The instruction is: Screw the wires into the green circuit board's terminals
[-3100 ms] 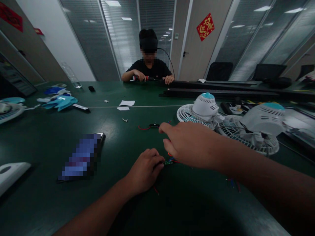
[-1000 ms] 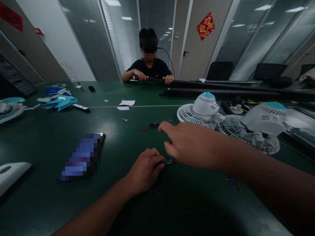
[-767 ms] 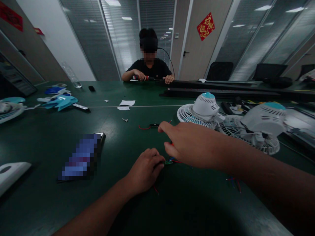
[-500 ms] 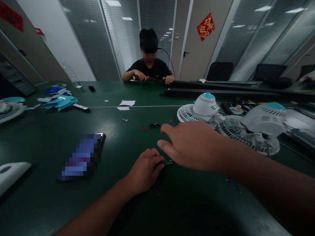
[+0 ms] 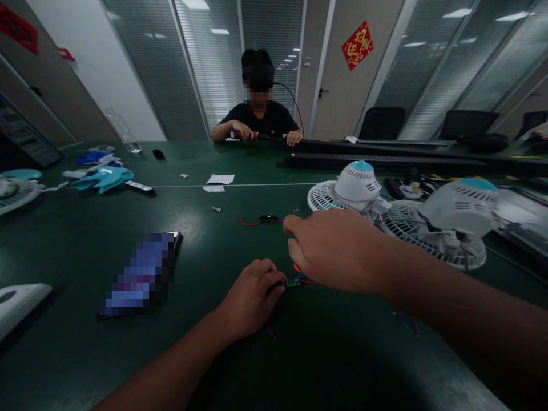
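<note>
A small green circuit board (image 5: 293, 283) with red and blue wires lies at the fingertips of my left hand (image 5: 257, 294). Those fingers are closed on its left end, pressing low to the table. Over the wired right end of the board hovers my right hand (image 5: 331, 246), its thumb and forefinger drawn together. A small orange piece (image 5: 297, 266) shows just under that thumb; most of it is hidden, so its kind is unclear. Just beyond the right fingertips lies a black component (image 5: 269, 218) with thin red and blue leads.
White fan parts (image 5: 358, 185) with grilles stand on the right. A phone (image 5: 141, 274) lies to the left, near a white device (image 5: 21, 308). Blue fan blades (image 5: 103, 178) and paper scraps (image 5: 219, 180) are farther back. Across the green table, a person (image 5: 258, 114) holds a red-and-black tool.
My right thumb and forefinger have come together, and the hand has shifted slightly right. The orange piece and more of the board's wires now show. My left hand stays in place.
</note>
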The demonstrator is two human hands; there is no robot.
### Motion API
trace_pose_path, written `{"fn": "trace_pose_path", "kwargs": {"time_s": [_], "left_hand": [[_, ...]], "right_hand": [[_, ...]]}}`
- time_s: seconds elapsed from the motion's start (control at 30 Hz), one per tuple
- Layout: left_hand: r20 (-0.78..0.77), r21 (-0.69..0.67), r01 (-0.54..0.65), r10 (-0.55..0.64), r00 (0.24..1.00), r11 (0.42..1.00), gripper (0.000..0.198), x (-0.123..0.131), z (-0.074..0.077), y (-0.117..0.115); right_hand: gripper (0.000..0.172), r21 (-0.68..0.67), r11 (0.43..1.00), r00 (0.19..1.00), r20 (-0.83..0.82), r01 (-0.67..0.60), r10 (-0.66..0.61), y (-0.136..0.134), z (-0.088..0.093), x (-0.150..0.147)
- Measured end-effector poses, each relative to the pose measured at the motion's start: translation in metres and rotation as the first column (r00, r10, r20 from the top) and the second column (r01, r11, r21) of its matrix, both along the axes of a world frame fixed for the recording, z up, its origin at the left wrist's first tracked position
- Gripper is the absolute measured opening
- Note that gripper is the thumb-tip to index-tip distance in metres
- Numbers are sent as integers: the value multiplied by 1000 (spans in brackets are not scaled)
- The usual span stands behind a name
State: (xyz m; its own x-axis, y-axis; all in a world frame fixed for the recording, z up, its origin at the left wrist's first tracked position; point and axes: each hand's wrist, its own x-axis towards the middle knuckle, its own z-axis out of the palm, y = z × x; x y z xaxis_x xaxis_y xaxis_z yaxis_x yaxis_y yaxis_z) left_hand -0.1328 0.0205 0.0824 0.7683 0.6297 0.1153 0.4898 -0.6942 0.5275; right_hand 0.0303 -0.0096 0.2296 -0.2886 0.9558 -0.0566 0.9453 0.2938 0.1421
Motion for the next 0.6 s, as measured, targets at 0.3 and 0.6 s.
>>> {"fn": "trace_pose_path", "kwargs": {"time_s": [0.3, 0.6], "left_hand": [[-11, -15, -6, 6, 1000, 1000, 17, 1, 5, -1], [5, -11, -4, 4, 1000, 1000, 21, 1, 3, -1]], "right_hand": [[31, -40, 999, 995, -96, -22, 18, 1, 1, 0], [31, -72, 997, 991, -130, 1, -11, 1, 3, -1]]}}
